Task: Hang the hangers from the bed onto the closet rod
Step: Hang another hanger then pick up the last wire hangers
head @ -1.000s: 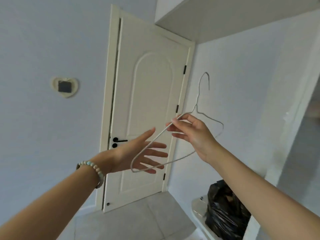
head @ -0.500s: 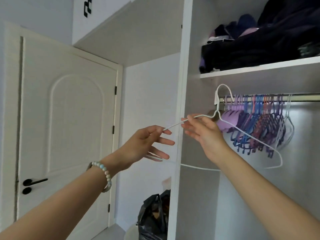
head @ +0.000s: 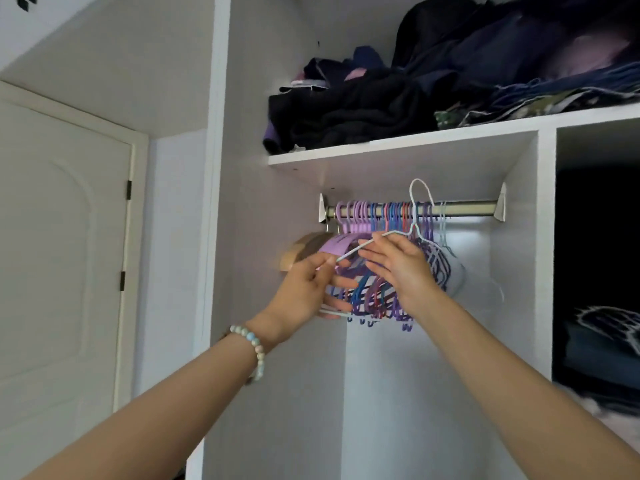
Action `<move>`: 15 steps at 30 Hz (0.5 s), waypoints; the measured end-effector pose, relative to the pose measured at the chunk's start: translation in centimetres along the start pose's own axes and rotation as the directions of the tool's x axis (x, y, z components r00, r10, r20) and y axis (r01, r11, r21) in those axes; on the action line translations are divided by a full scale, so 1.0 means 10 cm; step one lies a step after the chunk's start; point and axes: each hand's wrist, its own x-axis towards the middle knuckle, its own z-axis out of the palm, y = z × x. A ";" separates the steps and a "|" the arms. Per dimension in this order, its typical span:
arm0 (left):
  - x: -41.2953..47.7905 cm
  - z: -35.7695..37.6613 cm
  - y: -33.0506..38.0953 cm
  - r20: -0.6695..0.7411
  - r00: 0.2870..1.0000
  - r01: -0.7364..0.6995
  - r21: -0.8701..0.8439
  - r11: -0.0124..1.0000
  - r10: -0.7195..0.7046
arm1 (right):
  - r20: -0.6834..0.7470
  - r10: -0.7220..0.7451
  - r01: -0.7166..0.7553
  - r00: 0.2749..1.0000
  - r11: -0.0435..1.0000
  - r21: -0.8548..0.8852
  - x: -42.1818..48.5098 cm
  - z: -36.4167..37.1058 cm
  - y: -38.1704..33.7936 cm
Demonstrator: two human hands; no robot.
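A thin white wire hanger (head: 360,250) is held up in front of the closet rod (head: 464,208). Its hook rises above the rod near the middle, not resting on it. My right hand (head: 398,268) grips the hanger's upper arm close to the neck. My left hand (head: 308,292) pinches the hanger's left end and lower bar. Several purple, blue and pink hangers (head: 381,216) hang bunched on the left half of the rod, partly hidden behind my hands.
The rod's right end is bare. Above it a white shelf (head: 398,147) carries piled dark clothes. A wooden hanger (head: 298,252) hangs at the far left. A white partition (head: 545,254) separates a dark compartment with folded clothes. A white door (head: 62,254) stands left.
My view swung from the door to the closet. Both hands carried the white hanger up to the rod, and my left hand, open before, now grips it.
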 end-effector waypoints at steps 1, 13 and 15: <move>0.08 0.12 -0.02 0.000 1.000 -0.006 -0.013 1.000 0.006 | -0.016 -0.004 0.004 1.000 1.000 -0.017 0.06 -0.10 -0.01; 0.89 1.20 -0.23 0.123 0.992 0.052 -0.107 0.993 -0.039 | -0.275 -0.037 -0.024 0.961 0.977 -0.213 0.77 -0.84 -0.02; 0.97 1.27 -0.26 0.165 0.985 0.058 -0.052 0.997 -0.048 | -0.324 -0.034 -0.043 0.945 0.973 -0.228 0.86 -0.92 0.01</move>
